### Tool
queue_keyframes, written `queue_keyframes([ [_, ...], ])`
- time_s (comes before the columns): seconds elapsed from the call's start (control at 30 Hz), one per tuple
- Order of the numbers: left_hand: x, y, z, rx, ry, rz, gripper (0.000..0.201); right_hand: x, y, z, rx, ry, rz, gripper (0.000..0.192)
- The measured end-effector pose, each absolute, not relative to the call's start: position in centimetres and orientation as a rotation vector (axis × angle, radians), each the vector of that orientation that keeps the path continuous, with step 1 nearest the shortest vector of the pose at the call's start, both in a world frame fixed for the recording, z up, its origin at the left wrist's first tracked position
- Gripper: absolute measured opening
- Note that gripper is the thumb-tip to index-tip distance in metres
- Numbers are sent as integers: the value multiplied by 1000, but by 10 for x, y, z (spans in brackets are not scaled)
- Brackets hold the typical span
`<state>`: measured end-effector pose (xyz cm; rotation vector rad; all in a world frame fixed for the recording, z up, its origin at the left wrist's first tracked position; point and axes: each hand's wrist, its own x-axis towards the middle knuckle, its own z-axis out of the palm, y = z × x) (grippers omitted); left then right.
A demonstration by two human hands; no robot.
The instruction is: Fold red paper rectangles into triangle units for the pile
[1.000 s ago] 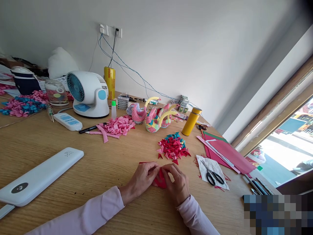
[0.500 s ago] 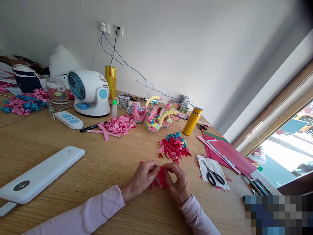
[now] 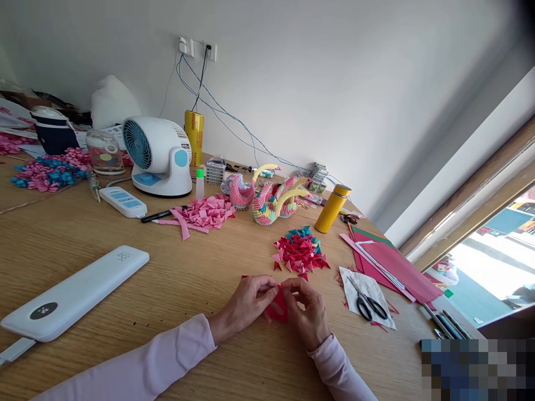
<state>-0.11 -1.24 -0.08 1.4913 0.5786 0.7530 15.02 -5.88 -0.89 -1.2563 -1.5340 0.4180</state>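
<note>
My left hand (image 3: 244,303) and my right hand (image 3: 309,314) meet over a small red paper piece (image 3: 279,307) on the wooden table (image 3: 175,301). Both hands pinch it with their fingertips, and most of the paper is hidden between them. Just beyond the hands lies a pile of folded red and teal paper triangles (image 3: 300,250). A second red scrap (image 3: 244,277) peeks out behind my left hand.
Black scissors (image 3: 366,303) rest on a white sheet at the right, beside red and pink paper sheets (image 3: 393,263). Paper swans (image 3: 267,197), a yellow flask (image 3: 330,208), a pink paper pile (image 3: 207,213), a white fan (image 3: 156,156) and a white power bank (image 3: 75,292) stand around.
The view has shifted slightly to the right. My fingers have worked the red paper a little; the hands stay in the same spot on the table.
</note>
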Motion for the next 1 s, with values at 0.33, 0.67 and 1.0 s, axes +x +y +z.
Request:
queue_keyframes([
  [0.33,-2,-13,-1,1451,555,720,27,150,-61,-7,-1237,-1551,430,11],
  [0.67,-3,-13,2,1442,548,700,28,151,-59,-9,-1237,-1556,427,12],
  [1.0,-2,-14,-1,1559,583,748,27,151,-60,-10,-1265,-1545,479,10],
])
